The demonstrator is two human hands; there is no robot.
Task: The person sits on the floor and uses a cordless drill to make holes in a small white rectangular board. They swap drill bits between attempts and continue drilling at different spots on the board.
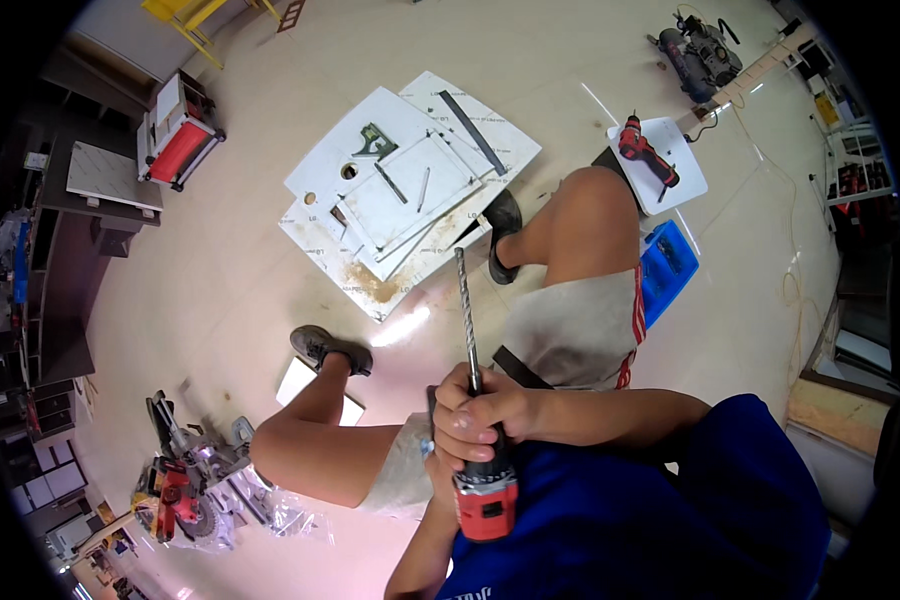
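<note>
Upright in front of my body is a red and black cordless drill [487, 508] fitted with a long spiral drill bit [467, 305] whose tip points away from me. My right hand [490, 408] reaches in from the right, its fingers wrapped round the black chuck at the base of the bit. On the left side of the drill, my left hand [439, 480] grips the body low down, partly hidden behind it. Ahead on the floor lie stacked white boards [345, 120] carrying a green and black tool [374, 140], a dark bit [391, 184] and a pen-like stick [424, 190]. Sawdust covers the near corner.
A second red drill [647, 152] rests on a white stool [686, 160] right of my knee, above a blue bin [667, 268]. A mitre saw [185, 500] stands at lower left, a red-sided cart [182, 140] at far left, and a compressor [700, 60] at far right.
</note>
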